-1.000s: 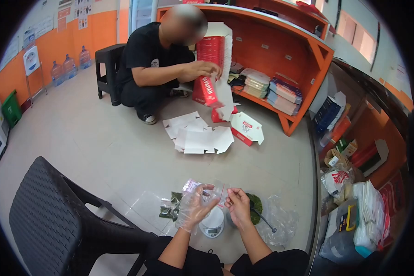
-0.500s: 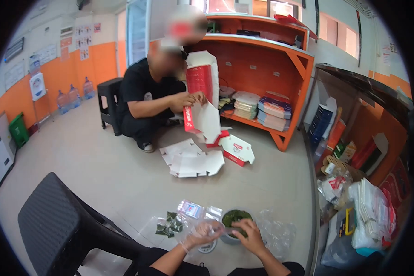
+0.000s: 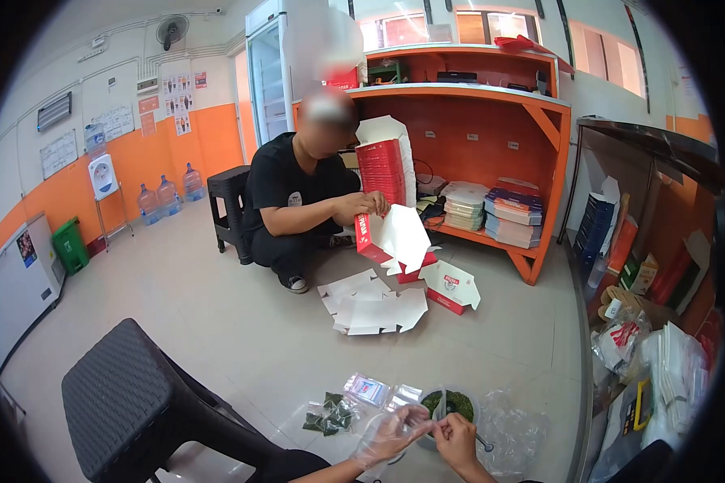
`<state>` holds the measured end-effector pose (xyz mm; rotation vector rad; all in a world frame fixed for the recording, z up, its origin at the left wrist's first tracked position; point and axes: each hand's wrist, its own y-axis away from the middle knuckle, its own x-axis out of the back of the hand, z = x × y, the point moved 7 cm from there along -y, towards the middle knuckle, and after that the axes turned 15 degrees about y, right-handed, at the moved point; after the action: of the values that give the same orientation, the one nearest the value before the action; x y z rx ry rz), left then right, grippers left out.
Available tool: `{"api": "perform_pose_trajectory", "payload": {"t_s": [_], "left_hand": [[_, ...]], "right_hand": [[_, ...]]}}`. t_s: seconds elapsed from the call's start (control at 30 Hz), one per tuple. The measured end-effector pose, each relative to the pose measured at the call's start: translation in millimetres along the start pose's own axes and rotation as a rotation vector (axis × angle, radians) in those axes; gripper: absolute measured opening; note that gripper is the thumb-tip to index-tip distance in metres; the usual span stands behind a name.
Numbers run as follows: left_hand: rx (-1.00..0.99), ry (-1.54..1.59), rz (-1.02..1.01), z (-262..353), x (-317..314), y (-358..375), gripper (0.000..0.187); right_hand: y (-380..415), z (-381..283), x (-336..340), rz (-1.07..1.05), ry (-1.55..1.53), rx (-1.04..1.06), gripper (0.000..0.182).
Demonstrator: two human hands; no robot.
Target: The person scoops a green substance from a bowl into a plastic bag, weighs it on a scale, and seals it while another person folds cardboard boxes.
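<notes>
My left hand (image 3: pixel 391 435), in a clear plastic glove, is closed with its fingertips meeting those of my right hand. My bare right hand (image 3: pixel 457 439) pinches a small clear plastic bag (image 3: pixel 441 405) together with it. Both are at the near rim of a round tub (image 3: pixel 477 410) holding dark green flakes or shreds. A metal spoon handle (image 3: pixel 483 443) shows beside my right hand. To the left lie clear packets of green pieces (image 3: pixel 328 415) and a pack of small bags with a blue label (image 3: pixel 368 390). Crumpled clear plastic (image 3: pixel 511 431) lies on the right.
A person (image 3: pixel 302 193) squats ahead, folding a red and white box (image 3: pixel 395 237). Flat white cartons (image 3: pixel 374 306) and another box (image 3: pixel 451 287) lie on the floor. A black stool (image 3: pixel 121 398) stands at my left; a cluttered shelf (image 3: pixel 620 282) runs along the right.
The camera view has tilted up and turned left, so things sit farther right and lower. My hands remain together by the tub. The person ahead still handles the box.
</notes>
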<state>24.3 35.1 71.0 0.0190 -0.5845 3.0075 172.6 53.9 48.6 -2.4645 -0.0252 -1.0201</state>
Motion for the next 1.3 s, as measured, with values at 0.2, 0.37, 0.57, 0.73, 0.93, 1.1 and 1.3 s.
{"api": "perform_pose_trajectory", "payload": {"t_s": [0.2,0.37,0.57,0.73,0.93,1.1,1.3], "left_hand": [[0.438,0.618,-0.039,-89,-6,13,0.018],[0.488,0.713,-0.157,-83,5,12,0.008],[0.049,-0.344,-0.067,-42,7,2,0.018],[-0.078,-0.484,0.181,-18,20,0,0.019],[-0.102,-0.171,0.135,-25,20,0,0.016],[0.301,0.344,0.115,-60,38,-6,0.009],[0.469,0.792,0.115,-84,40,1,0.011]], "right_hand": [[0,-12,-8,-0.089,-0.051,0.023,0.017],[6,2,-23,-0.259,-0.297,-0.147,0.017],[1,-10,-23,-0.130,0.047,0.087,0.010],[-2,-31,-8,0.133,0.341,0.091,0.014],[1,-26,-12,0.079,0.183,0.095,0.014],[-8,-27,-2,0.031,0.111,0.055,0.016],[-9,23,-21,-0.242,-0.861,-0.529,0.024]]}}
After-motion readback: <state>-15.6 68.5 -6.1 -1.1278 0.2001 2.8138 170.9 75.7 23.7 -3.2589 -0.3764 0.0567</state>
